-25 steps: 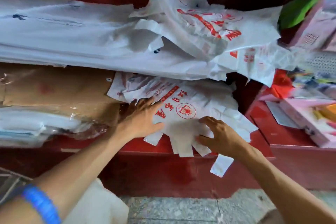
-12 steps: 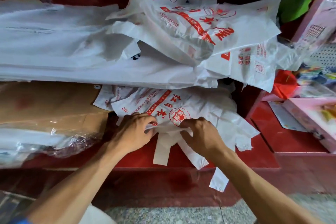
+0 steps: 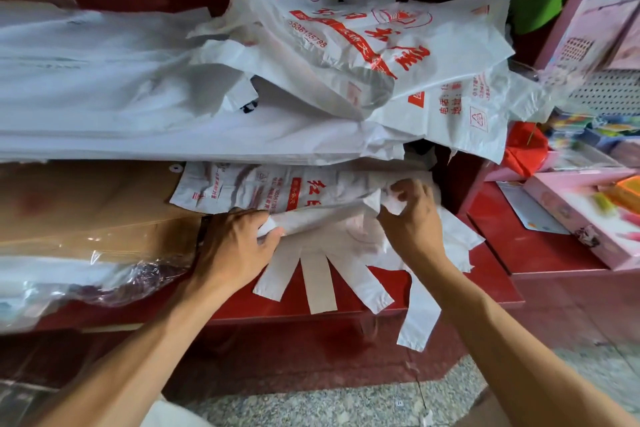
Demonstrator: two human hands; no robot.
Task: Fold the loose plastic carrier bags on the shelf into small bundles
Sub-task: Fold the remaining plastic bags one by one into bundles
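Head view: a thin, crinkled white bag (image 3: 311, 215) printed in red is pinched by both hands on a red shelf (image 3: 485, 274). Its folded edge is gripped by the left hand (image 3: 235, 246) and right hand (image 3: 412, 218).

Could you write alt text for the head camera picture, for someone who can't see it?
Two bare hands, the left hand and right hand, pinch a white carrier bag with red print on a red shelf. Its handle strips hang over the edge, and more loose bags lie piled above.
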